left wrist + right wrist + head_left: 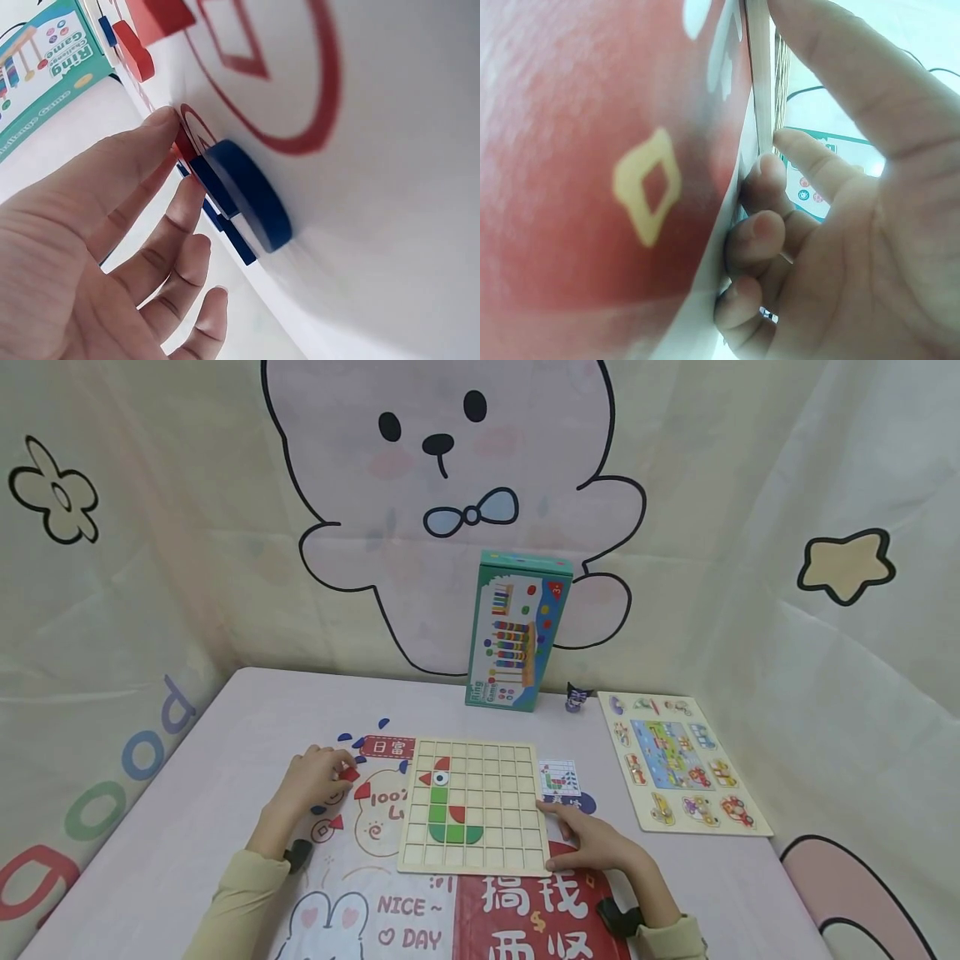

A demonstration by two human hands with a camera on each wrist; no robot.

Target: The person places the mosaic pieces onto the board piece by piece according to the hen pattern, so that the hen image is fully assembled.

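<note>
Two hands on my feed. Left hand (311,783) is left of the gridded board (510,814), thumb and index nearly closed, pinching a red piece (349,773); the other fingers are loosely bent in the left wrist view. Right hand (592,842) is at the board's right edge: thumb and index spread and touching it, remaining fingers curled loosely. I don't see it wrapped round anything.

Board lies flat, near the middle of the table (247,710), partly over a printed mat (420,893). On its left half I count nine pieces: an eye tile (440,778), three red quarter-rounds, three green squares (438,796) and two green quarter-rounds (475,835), together forming a bird shape.

Two loose red pieces (336,822) sit near the left hand, with several blue pieces (384,723) scattered around there. Pattern card (559,777) is just right of the board. Further right, a picture puzzle (705,820). At the back, a teal game box (517,635) stands beside a small figurine (576,697).
</note>
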